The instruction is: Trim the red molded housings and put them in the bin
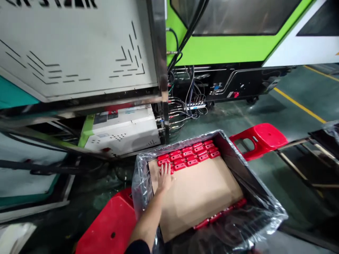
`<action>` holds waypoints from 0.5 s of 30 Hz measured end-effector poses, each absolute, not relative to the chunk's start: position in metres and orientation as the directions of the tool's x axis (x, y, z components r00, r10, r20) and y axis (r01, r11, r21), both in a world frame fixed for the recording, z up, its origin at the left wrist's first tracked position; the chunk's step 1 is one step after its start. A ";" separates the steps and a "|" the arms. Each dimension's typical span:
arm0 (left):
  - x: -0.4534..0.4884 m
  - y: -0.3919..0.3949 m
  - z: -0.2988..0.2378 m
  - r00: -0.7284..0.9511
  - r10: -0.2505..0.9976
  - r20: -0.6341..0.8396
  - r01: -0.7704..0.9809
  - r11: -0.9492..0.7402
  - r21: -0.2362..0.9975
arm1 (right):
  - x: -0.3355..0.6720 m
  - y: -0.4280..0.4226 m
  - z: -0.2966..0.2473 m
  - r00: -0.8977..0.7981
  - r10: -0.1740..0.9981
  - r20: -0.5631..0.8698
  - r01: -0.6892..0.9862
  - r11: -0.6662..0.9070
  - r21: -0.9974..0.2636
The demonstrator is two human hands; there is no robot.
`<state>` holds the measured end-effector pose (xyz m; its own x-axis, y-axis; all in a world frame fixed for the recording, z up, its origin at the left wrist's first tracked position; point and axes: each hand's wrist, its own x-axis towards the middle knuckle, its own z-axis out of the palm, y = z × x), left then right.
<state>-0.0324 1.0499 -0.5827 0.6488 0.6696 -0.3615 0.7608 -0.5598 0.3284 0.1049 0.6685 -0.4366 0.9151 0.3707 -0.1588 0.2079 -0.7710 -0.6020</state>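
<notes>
Head view: one hand (pixel 164 178), the left by the way the arm comes up from the lower left, lies flat with fingers spread, its grip wide and holding nothing, on the far left corner of a cardboard sheet (pixel 196 194) inside a plastic-lined box (pixel 249 176). The fingertips touch the nearest of the red plastic parts (pixel 189 157), which lie in neat rows along the far edge of the sheet, side by side and touching. More red parts (pixel 219 213) peek out from under the near right edge of the cardboard, so the sheet rests on a layer beneath it. The clear liner bag (pixel 265 218) spills crumpled over the box's rim. The right hand is out of sight, so its grip cannot be told. A red stool (pixel 261 137) stands just beyond the box's far right corner, and another red stool (pixel 108 229) sits just beside the box at the near left, under the forearm. Behind the box stand a grey machine cabinet (pixel 79 46), a small white unit (pixel 124 130) below it and a green machine (pixel 227 49) with a bundle of cables (pixel 190 102), all on the green floor (pixel 278 106)
</notes>
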 end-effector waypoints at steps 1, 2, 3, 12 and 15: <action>-0.038 1.035 -0.587 0.643 0.678 -0.357 0.765 -0.552 0.330 | 0.113 0.696 -0.446 0.893 0.418 -0.167 0.253 -0.773 -0.582; -0.045 1.017 -0.589 0.632 0.690 -0.352 0.774 -0.542 0.328 | 0.121 0.730 -0.459 0.858 0.483 -0.174 0.315 -0.762 -0.566; -0.053 0.998 -0.591 0.611 0.711 -0.349 0.791 -0.523 0.318 | 0.129 0.770 -0.475 0.822 0.550 -0.151 0.393 -0.738 -0.548; -0.105 0.884 -0.615 0.586 0.762 -0.275 0.809 -0.530 0.253 | 0.072 0.997 -0.616 0.665 0.740 -0.101 0.685 -0.658 -0.312; -0.113 0.877 -0.619 0.605 0.761 -0.233 0.795 -0.563 0.224 | 0.038 0.971 -0.624 0.669 0.731 -0.134 0.679 -0.675 -0.288</action>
